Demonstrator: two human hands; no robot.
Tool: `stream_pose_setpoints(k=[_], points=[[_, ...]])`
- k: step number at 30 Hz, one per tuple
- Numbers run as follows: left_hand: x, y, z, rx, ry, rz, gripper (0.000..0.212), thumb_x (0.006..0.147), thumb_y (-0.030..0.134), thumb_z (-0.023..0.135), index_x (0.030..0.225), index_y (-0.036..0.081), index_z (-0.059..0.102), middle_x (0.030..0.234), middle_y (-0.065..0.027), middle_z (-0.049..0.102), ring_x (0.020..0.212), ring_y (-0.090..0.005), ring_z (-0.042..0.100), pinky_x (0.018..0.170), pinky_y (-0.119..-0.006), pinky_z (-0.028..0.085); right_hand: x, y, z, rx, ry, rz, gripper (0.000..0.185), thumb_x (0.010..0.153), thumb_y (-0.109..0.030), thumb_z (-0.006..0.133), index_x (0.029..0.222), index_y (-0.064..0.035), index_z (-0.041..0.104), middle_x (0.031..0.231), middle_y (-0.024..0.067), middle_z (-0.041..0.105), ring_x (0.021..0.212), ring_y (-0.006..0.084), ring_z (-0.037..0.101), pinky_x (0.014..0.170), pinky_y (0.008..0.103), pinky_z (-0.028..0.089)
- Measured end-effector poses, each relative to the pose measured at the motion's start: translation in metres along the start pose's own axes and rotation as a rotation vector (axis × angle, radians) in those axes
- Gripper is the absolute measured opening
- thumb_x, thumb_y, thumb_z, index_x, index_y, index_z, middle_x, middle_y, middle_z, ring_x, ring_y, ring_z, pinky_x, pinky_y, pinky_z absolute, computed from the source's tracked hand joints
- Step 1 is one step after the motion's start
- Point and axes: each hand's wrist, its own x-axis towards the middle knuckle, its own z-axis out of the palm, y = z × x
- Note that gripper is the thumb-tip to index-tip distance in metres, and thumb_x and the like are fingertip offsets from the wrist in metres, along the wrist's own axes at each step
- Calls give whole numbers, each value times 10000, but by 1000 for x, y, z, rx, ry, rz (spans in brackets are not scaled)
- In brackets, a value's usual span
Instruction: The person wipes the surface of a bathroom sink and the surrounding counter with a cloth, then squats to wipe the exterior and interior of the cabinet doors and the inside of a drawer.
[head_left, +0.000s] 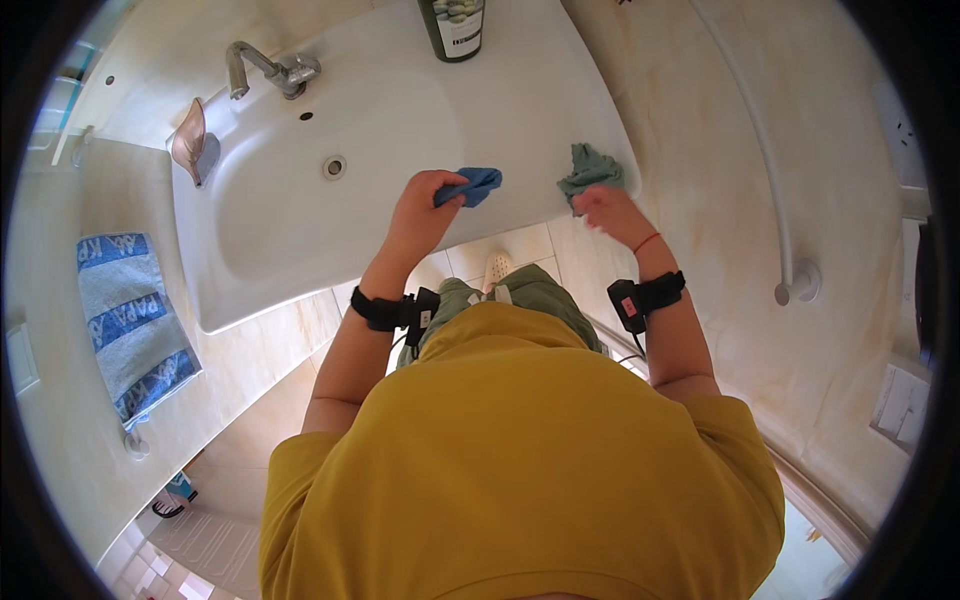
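My left hand grips a folded blue cloth above the front part of a white washbasin. At the basin's right front corner lies a crumpled grey-green cloth. My right hand, slightly blurred and with its fingers curled, is at the near side of this cloth and overlaps it in view. Whether its fingers pinch the fabric cannot be made out. Each forearm wears a black strap with a small box.
A metal faucet and a leaf-shaped dish are on the basin's left side. A dark green bottle stands at its back. A blue-and-grey towel hangs on the left, and a white bar runs along the right wall.
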Motion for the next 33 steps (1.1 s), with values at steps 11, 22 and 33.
stream_pose_setpoints(k=[11, 22, 33], points=[[6, -9, 24, 170, -269, -41, 216, 700, 36, 597, 914, 67, 599, 978, -123, 550, 949, -281, 505, 806, -350, 439, 98, -58, -43, -793, 553, -265, 271, 719, -150, 601, 965, -92, 504, 940, 177, 533, 845, 373, 548, 734, 434, 468], [-33, -6, -14, -35, -86, -260, 286, 727, 15, 578, 1007, 74, 582, 988, -92, 529, 912, -216, 514, 786, -304, 441, 235, -71, -36, -1059, 551, -157, 607, 747, -364, 647, 1289, -213, 419, 1399, 146, 243, 1259, 357, 287, 949, 453, 391], [7, -58, -34, 122, -389, -62, 334, 717, 106, 663, 1034, 60, 566, 1011, -115, 562, 953, -266, 540, 822, -336, 443, 126, -48, 31, -1015, 426, 138, 229, 832, -92, 458, 1040, -28, 529, 1074, 221, 532, 881, 374, 591, 730, 424, 507]])
